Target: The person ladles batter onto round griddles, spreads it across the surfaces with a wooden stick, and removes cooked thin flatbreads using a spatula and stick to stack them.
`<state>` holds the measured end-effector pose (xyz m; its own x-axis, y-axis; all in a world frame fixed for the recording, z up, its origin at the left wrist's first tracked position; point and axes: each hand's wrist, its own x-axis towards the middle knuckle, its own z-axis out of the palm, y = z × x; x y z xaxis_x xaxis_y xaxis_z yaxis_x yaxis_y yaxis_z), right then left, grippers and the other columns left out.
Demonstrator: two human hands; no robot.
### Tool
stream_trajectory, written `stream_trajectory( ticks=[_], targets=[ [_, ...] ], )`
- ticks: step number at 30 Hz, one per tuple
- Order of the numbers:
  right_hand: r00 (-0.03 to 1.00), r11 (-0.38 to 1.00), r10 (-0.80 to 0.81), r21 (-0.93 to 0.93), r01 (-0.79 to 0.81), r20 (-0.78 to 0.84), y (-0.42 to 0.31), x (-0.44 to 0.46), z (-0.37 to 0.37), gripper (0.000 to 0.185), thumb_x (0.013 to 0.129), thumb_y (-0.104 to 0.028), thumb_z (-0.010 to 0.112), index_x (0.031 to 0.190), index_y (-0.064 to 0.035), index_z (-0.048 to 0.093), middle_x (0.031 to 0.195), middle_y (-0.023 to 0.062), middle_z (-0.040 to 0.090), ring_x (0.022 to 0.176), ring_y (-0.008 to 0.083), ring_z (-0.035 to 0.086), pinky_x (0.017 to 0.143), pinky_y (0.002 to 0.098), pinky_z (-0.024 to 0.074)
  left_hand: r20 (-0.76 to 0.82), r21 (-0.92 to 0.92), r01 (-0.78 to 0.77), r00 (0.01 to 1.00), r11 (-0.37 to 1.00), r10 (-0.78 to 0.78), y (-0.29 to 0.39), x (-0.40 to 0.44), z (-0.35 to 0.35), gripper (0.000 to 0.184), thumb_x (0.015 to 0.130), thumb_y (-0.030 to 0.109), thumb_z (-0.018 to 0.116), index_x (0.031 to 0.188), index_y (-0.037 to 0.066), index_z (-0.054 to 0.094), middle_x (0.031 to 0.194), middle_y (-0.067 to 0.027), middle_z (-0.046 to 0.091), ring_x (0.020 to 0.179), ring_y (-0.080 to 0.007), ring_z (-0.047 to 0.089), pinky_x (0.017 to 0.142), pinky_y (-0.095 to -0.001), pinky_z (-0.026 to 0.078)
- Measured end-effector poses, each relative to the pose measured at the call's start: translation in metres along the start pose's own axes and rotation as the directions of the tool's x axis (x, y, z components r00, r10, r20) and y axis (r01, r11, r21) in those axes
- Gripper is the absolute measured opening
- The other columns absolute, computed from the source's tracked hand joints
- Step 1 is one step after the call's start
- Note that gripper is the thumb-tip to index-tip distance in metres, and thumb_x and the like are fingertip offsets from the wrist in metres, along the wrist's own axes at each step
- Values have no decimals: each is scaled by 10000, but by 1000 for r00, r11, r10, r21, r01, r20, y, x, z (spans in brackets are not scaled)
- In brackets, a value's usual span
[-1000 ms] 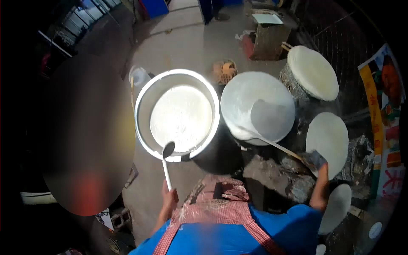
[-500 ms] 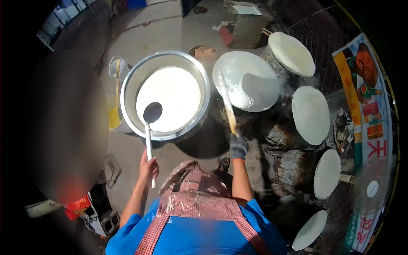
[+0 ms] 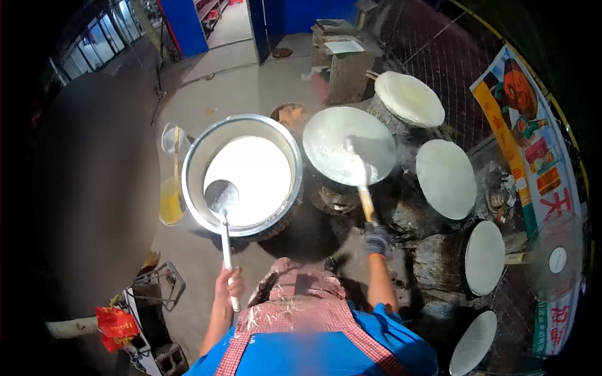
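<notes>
My left hand (image 3: 229,285) is closed around the pale handle of a ladle (image 3: 226,244). The ladle's round bowl hangs over the left front part of white batter (image 3: 254,175) in a large metal pot (image 3: 293,150). A grey glove covers my right hand (image 3: 377,240), which grips a wooden batter spreader (image 3: 365,197). Its whitened blade lies across the right side of a round griddle (image 3: 326,141) just right of the pot. A thin pale layer of batter coats that griddle, with a thicker white patch near the blade.
More round griddles with pale sheets (image 3: 445,178) curve down my right side above sooty stoves (image 3: 439,260). A printed banner (image 3: 533,144) hangs on the far right fence. Left of the pot stand a container with yellow liquid (image 3: 169,203) and a blurred shape.
My view has tilted up, so the pot and griddles sit lower. The spreader has swept from the griddle's left side to its right. The ladle's bowl now looks lighter inside, still above the batter.
</notes>
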<state>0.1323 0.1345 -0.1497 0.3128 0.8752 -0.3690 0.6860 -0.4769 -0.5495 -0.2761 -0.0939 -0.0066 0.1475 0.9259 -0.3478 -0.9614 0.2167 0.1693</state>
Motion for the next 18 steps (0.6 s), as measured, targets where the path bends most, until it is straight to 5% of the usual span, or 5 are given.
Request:
stream_trajectory(
  ticks=[2, 8, 11, 15, 18],
  targets=[
    [883, 946, -308, -17, 323, -355, -5, -7, -25, 370, 766, -334, 562, 1035, -79, 567, 901, 198, 587, 793, 304, 569, 694, 383, 431, -91, 40, 1, 996, 999, 3, -8, 3, 15, 126, 827, 119, 417, 932, 68, 463, 621, -6, 364, 420, -68, 304, 291, -175, 233],
    [819, 854, -520, -175, 490, -242, -34, 3, 39, 428, 695, -444, 582, 918, -81, 619, 863, 188, 590, 825, 339, 551, 706, 382, 435, -104, -226, 113, 985, 968, -140, -25, 34, 3, 48, 825, 122, 421, 786, 103, 442, 602, 2, 349, 420, -68, 301, 301, -173, 257],
    [998, 998, -58, -29, 59, 15, -8, 25, -30, 356, 790, -359, 507, 992, -76, 584, 862, 184, 595, 772, 286, 568, 681, 334, 431, -86, -178, 118, 987, 977, -135, -28, 39, 14, 80, 832, 109, 405, 845, 149, 473, 592, 2, 329, 406, -70, 307, 298, -181, 259],
    [929, 959, -241, 77, 272, -282, -29, 56, -47, 356, 786, -366, 498, 963, -70, 583, 823, 187, 595, 749, 317, 566, 638, 382, 430, -57, -204, 149, 985, 967, -164, -34, 48, 11, 403, 865, 122, 339, 1256, 222, 341, 563, -2, 311, 402, -65, 303, 319, -183, 269],
    [905, 928, -373, -52, 370, -205, -46, 18, -32, 352, 757, -392, 524, 903, -80, 596, 893, 195, 576, 827, 370, 538, 684, 415, 425, 10, -324, 289, 953, 901, -302, -32, 66, -11, 232, 854, 156, 364, 1048, 109, 483, 556, 2, 325, 385, -66, 311, 319, -190, 265]
  ],
)
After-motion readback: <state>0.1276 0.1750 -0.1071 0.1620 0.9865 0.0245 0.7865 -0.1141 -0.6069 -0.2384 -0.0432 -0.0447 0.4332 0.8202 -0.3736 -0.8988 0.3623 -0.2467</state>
